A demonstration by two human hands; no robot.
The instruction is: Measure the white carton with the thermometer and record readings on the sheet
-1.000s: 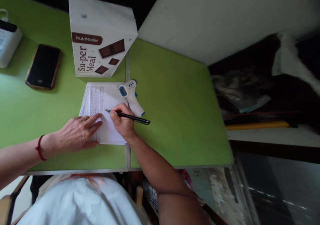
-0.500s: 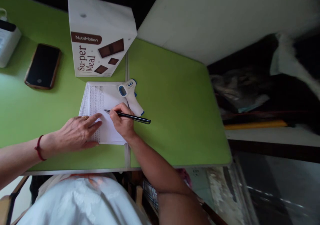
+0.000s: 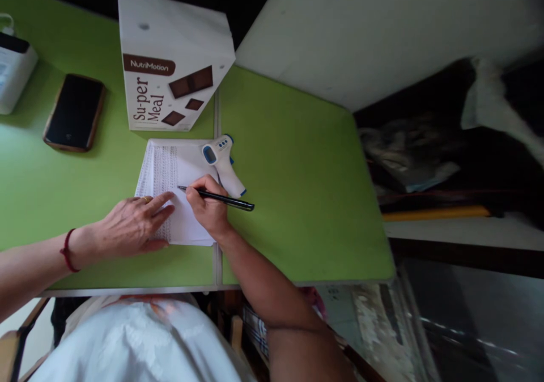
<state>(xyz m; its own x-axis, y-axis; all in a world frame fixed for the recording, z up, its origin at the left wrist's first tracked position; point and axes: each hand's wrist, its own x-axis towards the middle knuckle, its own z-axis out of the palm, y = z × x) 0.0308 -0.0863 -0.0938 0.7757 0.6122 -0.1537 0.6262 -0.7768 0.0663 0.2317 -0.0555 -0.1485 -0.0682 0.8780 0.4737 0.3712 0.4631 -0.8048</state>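
Observation:
A stack of white paper sheets [image 3: 190,172] lies on the green table, its left part covered in rows of small handwriting. My left hand [image 3: 135,223] rests flat on the lower left of the paper, fingers stretched out. In my right hand [image 3: 209,205] is a black pen [image 3: 229,200], gripped between thumb and fingers. The pen's tip is at the right edge of the written rows; whether it touches the paper I cannot tell. Just above that hand, a white and blue infrared thermometer [image 3: 224,164] lies over the paper's upper right edge.
Behind the paper stands a white box [image 3: 147,39] printed with chocolate bars. A phone [image 3: 75,113] lies at the left, near a white device [image 3: 16,76] with a cable. The green table [image 3: 297,189] has a seam beside the paper. Dark shelving with a plastic bag [image 3: 399,149] is at right.
The view has shifted very slightly. The pen's rear end has tilted a little, while both hands stay in nearly the same place on the paper.

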